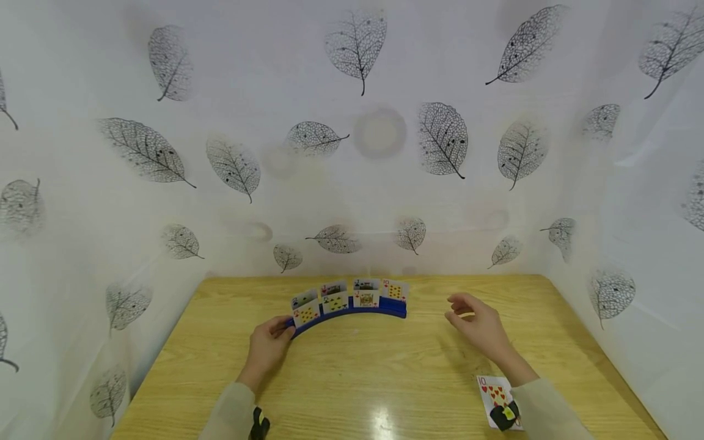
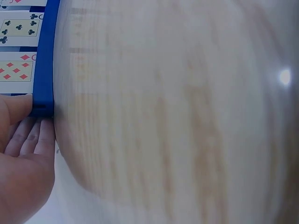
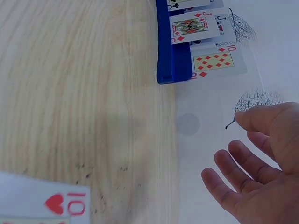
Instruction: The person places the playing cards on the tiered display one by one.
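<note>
A curved blue playing card holder stands toward the back of the table with several cards upright in two rows. My left hand grips its left end, and the left wrist view shows the thumb on the near face beside a diamonds card. At the holder's right end are a jack of diamonds and, behind it, a ten of diamonds. My right hand hovers right of the holder, fingers loosely bent, holding nothing. Below its wrist a ten of hearts lies face up, partly hidden by the sleeve.
The wooden table carries the holder and the loose card. A white curtain with dark leaf prints hangs behind the table and along both sides. Dark bands with yellow marks are at both wrists.
</note>
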The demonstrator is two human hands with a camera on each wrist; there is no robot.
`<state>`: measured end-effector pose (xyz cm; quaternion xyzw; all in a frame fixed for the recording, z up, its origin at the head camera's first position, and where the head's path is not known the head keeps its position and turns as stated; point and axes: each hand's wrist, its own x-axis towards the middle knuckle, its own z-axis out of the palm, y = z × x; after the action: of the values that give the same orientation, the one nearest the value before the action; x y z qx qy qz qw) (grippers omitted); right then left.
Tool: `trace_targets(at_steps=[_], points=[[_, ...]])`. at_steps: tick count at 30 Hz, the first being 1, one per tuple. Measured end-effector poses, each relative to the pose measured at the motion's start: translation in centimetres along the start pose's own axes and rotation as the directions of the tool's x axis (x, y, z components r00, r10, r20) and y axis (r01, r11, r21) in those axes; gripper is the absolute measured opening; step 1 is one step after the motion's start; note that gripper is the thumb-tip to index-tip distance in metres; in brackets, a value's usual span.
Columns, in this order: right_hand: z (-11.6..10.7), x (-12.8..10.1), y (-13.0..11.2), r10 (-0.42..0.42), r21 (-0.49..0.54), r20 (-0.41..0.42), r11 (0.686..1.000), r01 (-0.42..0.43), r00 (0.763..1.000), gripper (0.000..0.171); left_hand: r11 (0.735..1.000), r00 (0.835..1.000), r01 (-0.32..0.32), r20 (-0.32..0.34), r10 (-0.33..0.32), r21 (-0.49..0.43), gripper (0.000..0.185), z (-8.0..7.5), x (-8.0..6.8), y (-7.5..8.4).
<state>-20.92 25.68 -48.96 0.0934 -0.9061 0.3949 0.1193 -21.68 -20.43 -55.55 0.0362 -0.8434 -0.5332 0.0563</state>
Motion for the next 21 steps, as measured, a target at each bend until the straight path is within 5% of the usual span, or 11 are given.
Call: trace_targets(at_steps=[21], points=[[-3.7,-6.0,2.9,0.077,-0.105,-0.015,0.991,-0.078,0.997,0.04,1.0,1.0,0.001,0.005,-0.001,0.011,0.033,0.0,0.0,-0.3]])
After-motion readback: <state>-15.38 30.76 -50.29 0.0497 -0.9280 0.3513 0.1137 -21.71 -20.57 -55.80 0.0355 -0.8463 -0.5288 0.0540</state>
